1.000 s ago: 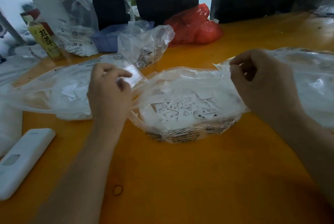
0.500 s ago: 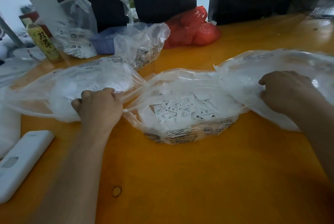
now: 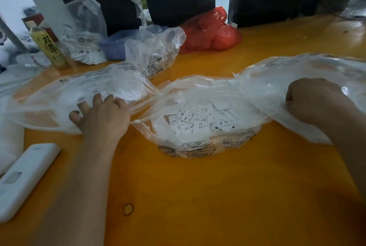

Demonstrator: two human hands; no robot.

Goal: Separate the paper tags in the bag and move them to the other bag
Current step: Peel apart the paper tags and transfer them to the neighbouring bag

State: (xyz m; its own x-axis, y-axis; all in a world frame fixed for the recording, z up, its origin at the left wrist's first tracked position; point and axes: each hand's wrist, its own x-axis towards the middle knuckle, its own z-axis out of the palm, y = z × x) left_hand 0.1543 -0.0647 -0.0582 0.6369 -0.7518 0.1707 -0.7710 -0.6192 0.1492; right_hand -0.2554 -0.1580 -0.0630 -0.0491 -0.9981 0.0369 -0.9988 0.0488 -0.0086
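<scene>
3 clear plastic bags lay side by side on the orange table [image 3: 198, 196]. The middle bag [image 3: 200, 146] sat with its mouth gaping upward toward the camera, and a loose heap of paper tags [image 3: 198, 118] lay inside it, flat and overlapping, their printed faces up with size letters legible. No common direction held among them: each small rectangle pointed its long side a different way.

The left hand [image 3: 103, 114] was inside the mouth of the left bag [image 3: 89, 85], fingers fanned out and lowered onto the pale heap within; whether a tag lay under them could not be told. That bag lay flat with its long axis running left to right and its opening facing the middle bag, probably so that tags could be passed across a short gap.

The right hand [image 3: 315, 101] rested on the right bag [image 3: 297, 71], fingers curled under into a fist and bunching the film, it seemed; what it gripped beneath was hidden. This bag also stretched left to right, its near end touching the middle bag, likely held down to keep things from sliding.

Behind stood a yellow bottle [image 3: 49, 47], a red bag [image 3: 210, 31] and a white device [image 3: 25, 178] at the left edge
</scene>
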